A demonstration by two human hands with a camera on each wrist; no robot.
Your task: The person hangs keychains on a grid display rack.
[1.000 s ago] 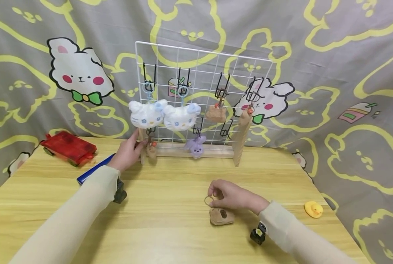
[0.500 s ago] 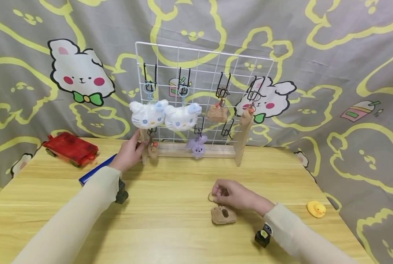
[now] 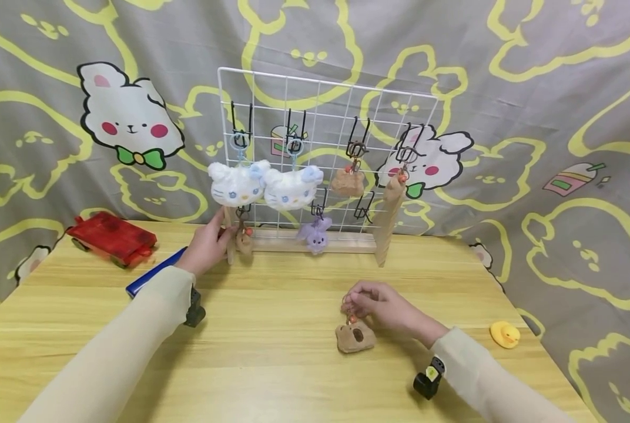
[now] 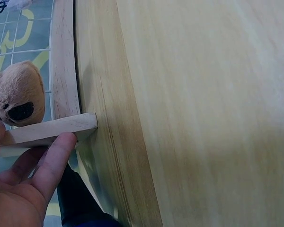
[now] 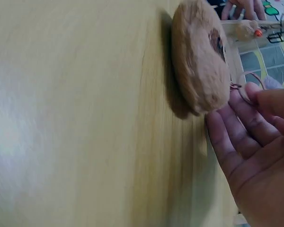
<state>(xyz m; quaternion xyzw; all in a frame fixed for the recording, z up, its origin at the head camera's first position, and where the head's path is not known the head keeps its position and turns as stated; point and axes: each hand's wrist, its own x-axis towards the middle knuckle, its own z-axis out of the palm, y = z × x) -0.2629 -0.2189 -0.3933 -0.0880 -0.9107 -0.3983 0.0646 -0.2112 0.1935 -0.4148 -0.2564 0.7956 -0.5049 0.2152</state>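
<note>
My right hand (image 3: 382, 308) pinches the metal ring (image 5: 250, 85) of a brown plush keychain (image 3: 355, 338), which hangs under the fingers just above the table. An orange bead shows between ring and plush. My left hand (image 3: 205, 245) grips the wooden end post (image 4: 52, 130) of a white wire display rack (image 3: 317, 94), thumb on one side and fingers on the other. From the rack's black hooks hang two white cat plush keychains (image 3: 291, 189), brown ones such as the upper brown keychain (image 3: 348, 182), and a purple rabbit keychain (image 3: 316, 236). One lower-right hook (image 3: 364, 207) carries nothing.
A red toy cart (image 3: 114, 237) and a blue flat object (image 3: 156, 272), partly behind the left forearm, lie at the left. A yellow rubber duck (image 3: 505, 334) sits near the table's right edge. A patterned curtain (image 3: 315, 35) hangs behind the rack.
My right hand has risen slightly with the ring, and the brown plush keychain has come up off the table, its bead now showing. My left hand stays on the post.
</note>
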